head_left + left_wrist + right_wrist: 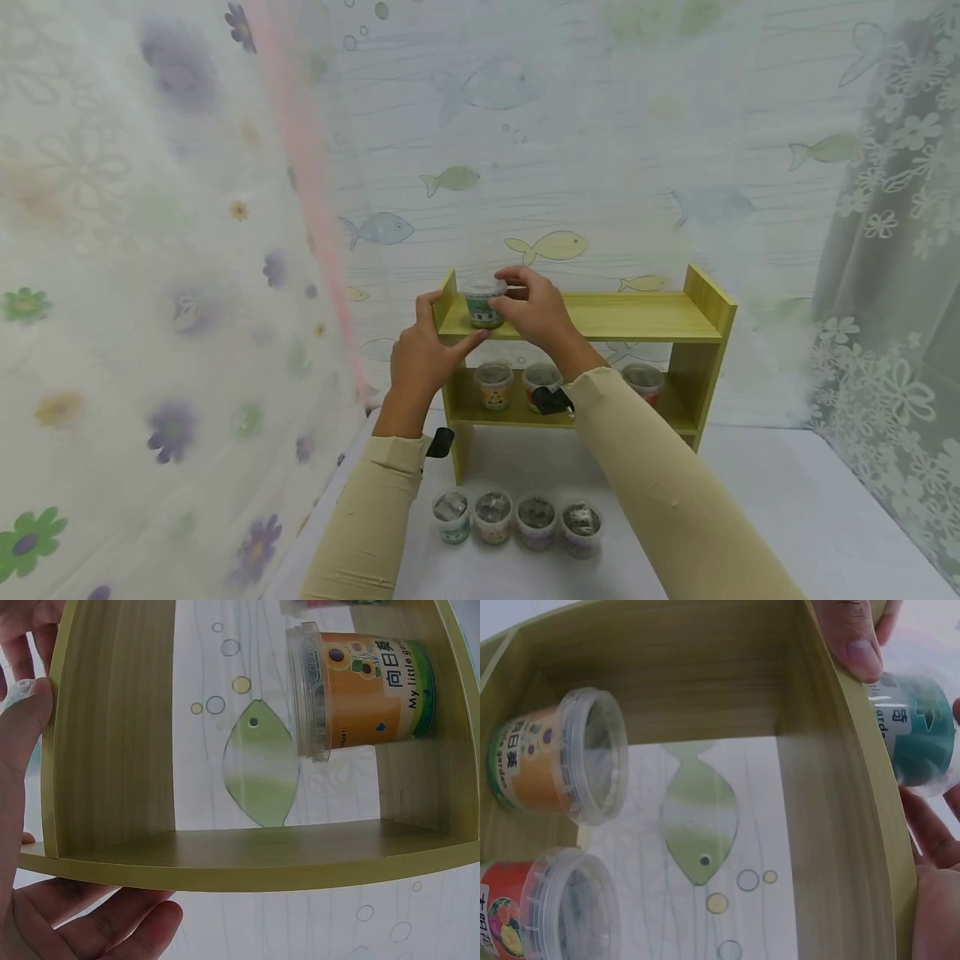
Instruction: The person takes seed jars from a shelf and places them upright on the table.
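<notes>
My right hand [536,308] holds a small clear-lidded plastic cup with a teal label [482,304] at the left end of the upper board. In the right wrist view the teal cup [919,727] shows past the board's edge, fingers around its lid end. My left hand [427,358] grips the left upper corner of the yellow-green wooden shelf [630,317]. Its thumb [30,712] lies along the top board's front edge and its fingers [112,922] reach outside the side panel. Below, an orange-labelled cup [493,386] stands on the lower board.
Beside the orange cup stands a red-labelled cup [542,383], partly behind my right wrist. Farther right is another cup [642,382]. Several lidded cups, such as this purple-labelled one [581,529], form a row on the white tabletop [810,508]. Patterned curtains [600,150] hang behind.
</notes>
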A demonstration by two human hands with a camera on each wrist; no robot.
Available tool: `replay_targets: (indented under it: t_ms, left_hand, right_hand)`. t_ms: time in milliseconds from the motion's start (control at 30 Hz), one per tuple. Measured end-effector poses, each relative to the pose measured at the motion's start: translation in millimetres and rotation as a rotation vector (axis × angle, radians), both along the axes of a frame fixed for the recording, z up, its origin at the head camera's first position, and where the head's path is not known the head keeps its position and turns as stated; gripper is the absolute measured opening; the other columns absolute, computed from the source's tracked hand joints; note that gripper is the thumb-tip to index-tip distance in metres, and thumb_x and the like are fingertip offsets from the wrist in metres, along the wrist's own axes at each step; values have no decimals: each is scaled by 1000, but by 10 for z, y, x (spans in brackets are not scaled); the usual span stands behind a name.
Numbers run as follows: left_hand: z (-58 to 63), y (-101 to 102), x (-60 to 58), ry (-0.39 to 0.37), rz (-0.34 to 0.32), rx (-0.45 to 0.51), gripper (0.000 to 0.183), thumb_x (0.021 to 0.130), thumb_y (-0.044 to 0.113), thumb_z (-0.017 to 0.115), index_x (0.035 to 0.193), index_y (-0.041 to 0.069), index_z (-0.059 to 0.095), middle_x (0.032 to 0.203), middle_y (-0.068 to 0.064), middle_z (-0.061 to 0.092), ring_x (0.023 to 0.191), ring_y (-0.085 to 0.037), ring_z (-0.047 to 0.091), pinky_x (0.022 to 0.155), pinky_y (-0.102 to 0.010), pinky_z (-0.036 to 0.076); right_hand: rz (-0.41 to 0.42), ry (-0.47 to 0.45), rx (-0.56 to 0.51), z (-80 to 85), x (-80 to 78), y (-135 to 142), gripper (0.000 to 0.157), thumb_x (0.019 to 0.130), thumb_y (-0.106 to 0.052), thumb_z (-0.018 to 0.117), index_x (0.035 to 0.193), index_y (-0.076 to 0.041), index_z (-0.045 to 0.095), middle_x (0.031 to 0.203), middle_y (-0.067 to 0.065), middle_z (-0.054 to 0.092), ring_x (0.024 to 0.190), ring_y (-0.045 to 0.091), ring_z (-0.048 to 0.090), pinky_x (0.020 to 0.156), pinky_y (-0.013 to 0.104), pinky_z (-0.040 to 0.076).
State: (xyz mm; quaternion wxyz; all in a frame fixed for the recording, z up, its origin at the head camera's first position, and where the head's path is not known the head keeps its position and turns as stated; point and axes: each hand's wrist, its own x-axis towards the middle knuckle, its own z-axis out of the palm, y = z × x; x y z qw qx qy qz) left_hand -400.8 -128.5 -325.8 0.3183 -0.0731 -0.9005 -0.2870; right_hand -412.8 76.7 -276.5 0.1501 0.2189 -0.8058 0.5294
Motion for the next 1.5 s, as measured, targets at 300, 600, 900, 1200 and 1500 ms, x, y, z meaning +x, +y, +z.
replay_targets:
  t_ms: [300, 600, 900, 1200, 1500]
  left_hand:
    - [-9, -14, 13, 0, -1, -5, 101, 77, 82, 67, 153, 26, 30, 87, -15, 72, 67, -31, 67, 59, -44, 54]
    - [1, -17, 31, -11, 4, 5, 101, 77, 80, 69, 153, 27, 30, 88, -16, 72, 68, -32, 68, 61, -44, 54]
    - [7, 2, 24, -29, 4, 2, 102, 76, 83, 67, 153, 27, 29, 88, -14, 72, 65, -30, 67, 58, -43, 53]
    - [23, 2, 35, -46, 5, 13, 104, 75, 85, 66, 154, 28, 28, 93, -16, 73, 70, -32, 68, 61, -44, 54]
    - [27, 3, 39, -54, 7, 10, 106, 74, 85, 66, 155, 27, 28, 92, -17, 73, 68, -31, 68, 59, -43, 54]
  right_hand:
    - [-15, -105, 95, 12, -41, -73, 96, 86, -65, 73, 163, -31, 27, 162, 6, 41, 143, 29, 48, 106, 54, 50]
    - [-61, -77, 129, 20, -41, -86, 88, 87, -67, 71, 155, -18, 43, 138, 9, 61, 121, 25, 62, 99, 47, 54]
    - [-94, -136, 121, 151, 30, -6, 80, 86, -58, 77, 140, -9, 46, 125, 12, 56, 105, 30, 60, 85, 44, 55]
    - [-130, -151, 159, 247, 116, 117, 71, 83, -56, 79, 129, -10, 50, 119, 12, 55, 99, 30, 59, 77, 41, 54]
    - [-136, -168, 148, 244, 161, 242, 70, 82, -57, 80, 126, -11, 50, 121, 13, 55, 101, 31, 60, 79, 41, 54]
